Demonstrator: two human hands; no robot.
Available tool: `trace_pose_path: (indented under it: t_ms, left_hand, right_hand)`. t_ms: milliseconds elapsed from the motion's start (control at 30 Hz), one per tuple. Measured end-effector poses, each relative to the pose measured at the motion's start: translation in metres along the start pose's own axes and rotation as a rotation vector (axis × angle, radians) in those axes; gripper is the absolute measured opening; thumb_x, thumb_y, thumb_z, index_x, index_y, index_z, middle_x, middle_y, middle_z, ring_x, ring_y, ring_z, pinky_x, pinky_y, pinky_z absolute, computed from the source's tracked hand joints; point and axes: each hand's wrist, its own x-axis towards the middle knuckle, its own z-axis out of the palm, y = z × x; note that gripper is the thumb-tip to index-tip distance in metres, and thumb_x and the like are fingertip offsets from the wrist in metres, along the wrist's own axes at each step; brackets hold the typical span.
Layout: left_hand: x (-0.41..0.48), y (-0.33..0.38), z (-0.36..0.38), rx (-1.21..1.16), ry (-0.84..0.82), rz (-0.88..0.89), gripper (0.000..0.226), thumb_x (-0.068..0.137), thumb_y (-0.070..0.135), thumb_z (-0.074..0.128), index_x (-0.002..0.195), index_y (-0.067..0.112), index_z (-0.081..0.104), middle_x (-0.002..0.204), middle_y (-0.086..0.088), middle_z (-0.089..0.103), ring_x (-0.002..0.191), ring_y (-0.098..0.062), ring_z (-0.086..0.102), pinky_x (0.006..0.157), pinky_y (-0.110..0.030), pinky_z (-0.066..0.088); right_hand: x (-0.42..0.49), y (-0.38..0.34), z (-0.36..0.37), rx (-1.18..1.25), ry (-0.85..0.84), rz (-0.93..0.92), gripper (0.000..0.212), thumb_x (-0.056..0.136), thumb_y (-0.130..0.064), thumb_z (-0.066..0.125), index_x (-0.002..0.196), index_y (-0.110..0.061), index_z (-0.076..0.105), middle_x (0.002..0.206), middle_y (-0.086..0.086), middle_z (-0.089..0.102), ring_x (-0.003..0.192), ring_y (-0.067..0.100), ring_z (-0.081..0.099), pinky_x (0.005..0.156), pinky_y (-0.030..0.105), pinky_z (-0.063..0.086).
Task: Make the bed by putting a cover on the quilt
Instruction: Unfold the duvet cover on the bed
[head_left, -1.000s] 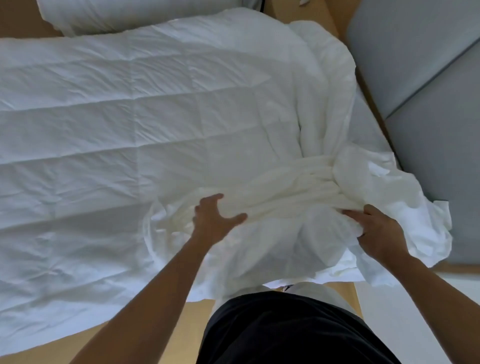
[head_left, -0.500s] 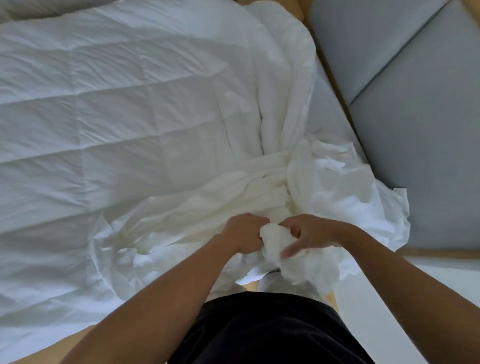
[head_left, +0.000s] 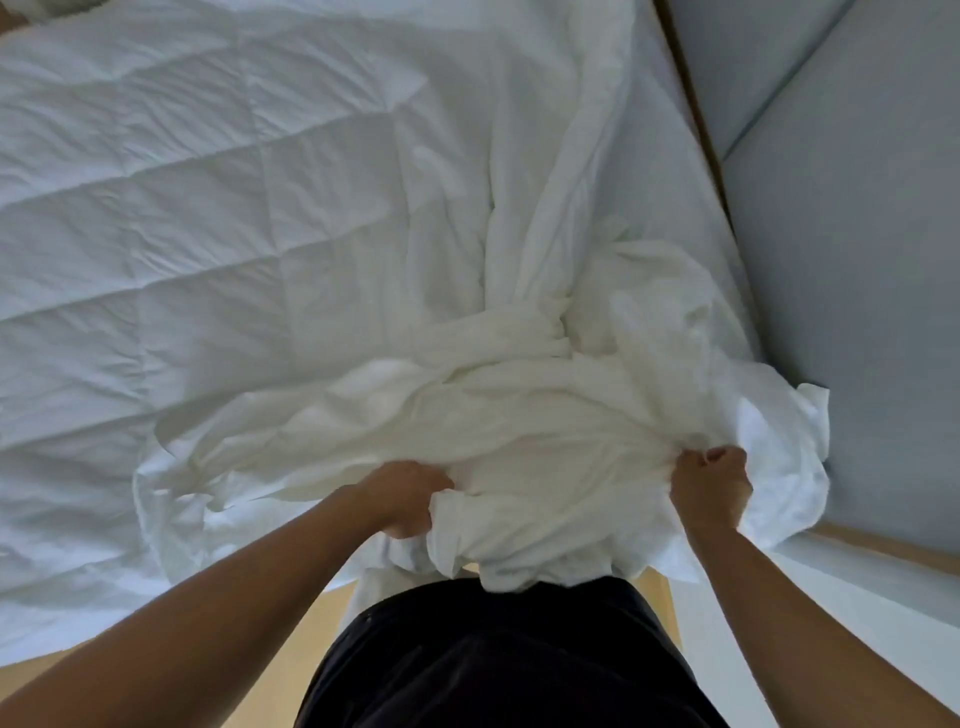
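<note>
Both fists, left hand and right hand, clench the crumpled white cover atop the quilt.

1. No text, label, brand, number or sign can be read anywhere in the head view.
2. The white quilt and the crumpled cover both show plain fabric with no legible print.
</note>
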Motion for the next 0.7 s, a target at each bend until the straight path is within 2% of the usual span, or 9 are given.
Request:
trace_pose_path:
  t_ms: [100,167,233,333,367,433,567,633,700]
  left_hand:
    - [0.014,0.015,-0.03,0.132,-0.3,-0.027,0.053,0.086,0.031,0.07,0.135,0.024,0.052,0.134,0.0,0.055,0.12,-0.027,0.056,0.093,-0.036,0.048]
    - [0.034,0.016,-0.068,0.007,-0.439,-0.081,0.065,0.08,0.028,0.079,0.138,0.019,0.052,0.133,-0.006,0.055,0.116,-0.028,0.058,0.087,-0.032,0.048]
    - [0.057,0.016,-0.113,-0.226,-0.187,-0.082,0.051,0.083,0.027,0.079,0.129,0.019,0.06,0.12,-0.006,0.063,0.101,-0.023,0.064,0.083,-0.027,0.051]
    - [0.087,0.014,-0.168,-0.323,0.499,-0.187,0.055,0.085,0.04,0.074,0.134,0.025,0.054,0.129,-0.004,0.058,0.121,-0.026,0.055,0.102,-0.038,0.045]
    - [0.097,0.014,-0.18,-0.319,0.553,-0.249,0.065,0.084,0.046,0.073,0.14,0.025,0.048,0.135,-0.005,0.053,0.127,-0.028,0.05,0.105,-0.043,0.043]
    - [0.119,0.015,-0.188,-0.338,0.415,-0.317,0.081,0.081,0.053,0.074,0.147,0.022,0.039,0.143,-0.008,0.048,0.131,-0.031,0.047,0.107,-0.046,0.04]
    - [0.151,0.013,-0.173,-0.317,0.257,-0.295,0.065,0.086,0.051,0.07,0.135,0.013,0.05,0.135,-0.011,0.058,0.123,-0.031,0.055,0.099,-0.037,0.046]
    - [0.159,0.008,-0.17,-0.352,0.276,-0.232,0.049,0.093,0.045,0.064,0.132,0.015,0.058,0.133,-0.009,0.06,0.122,-0.028,0.055,0.095,-0.033,0.043]
    - [0.164,0.001,-0.177,-0.543,0.307,-0.23,0.039,0.095,0.043,0.063,0.126,0.019,0.063,0.129,-0.006,0.062,0.116,-0.026,0.057,0.089,-0.03,0.042]
  right_hand:
    - [0.012,0.03,-0.014,-0.07,-0.174,0.204,0.034,0.083,-0.024,0.057,0.108,-0.001,0.055,0.083,0.018,0.068,0.068,0.035,0.068,0.063,0.047,0.06]
    - [0.019,0.016,-0.017,-0.071,-0.13,0.204,0.041,0.081,-0.02,0.062,0.114,0.001,0.051,0.096,0.016,0.062,0.085,0.038,0.063,0.072,0.046,0.053]
    - [0.025,-0.016,-0.02,-0.053,0.107,0.061,0.044,0.075,-0.006,0.063,0.117,-0.001,0.048,0.112,0.02,0.054,0.106,0.044,0.054,0.087,0.051,0.045]
    - [0.024,-0.074,-0.011,0.122,0.273,-0.583,0.038,0.066,0.007,0.057,0.104,-0.002,0.057,0.106,0.017,0.057,0.099,0.03,0.053,0.086,0.038,0.043]
    - [0.025,-0.095,-0.002,0.124,0.183,-0.801,0.031,0.068,0.009,0.057,0.096,-0.003,0.058,0.096,0.013,0.059,0.089,0.025,0.054,0.078,0.029,0.042]
    - [0.028,-0.14,0.022,0.016,-0.12,-1.043,0.019,0.077,0.007,0.058,0.089,-0.008,0.059,0.084,0.007,0.06,0.073,0.021,0.054,0.067,0.027,0.04]
    - [0.062,-0.185,0.096,-0.451,-0.529,-0.888,0.044,0.086,-0.004,0.061,0.129,-0.013,0.055,0.125,0.007,0.057,0.112,0.027,0.059,0.092,0.037,0.049]
    - [0.083,-0.181,0.121,-0.636,-0.586,-0.861,0.048,0.09,-0.016,0.062,0.137,-0.016,0.051,0.133,0.009,0.052,0.121,0.03,0.056,0.1,0.041,0.048]
    - [0.099,-0.176,0.134,-0.856,-0.553,-0.99,0.04,0.095,-0.024,0.056,0.135,-0.017,0.053,0.134,0.008,0.055,0.123,0.027,0.053,0.1,0.039,0.043]
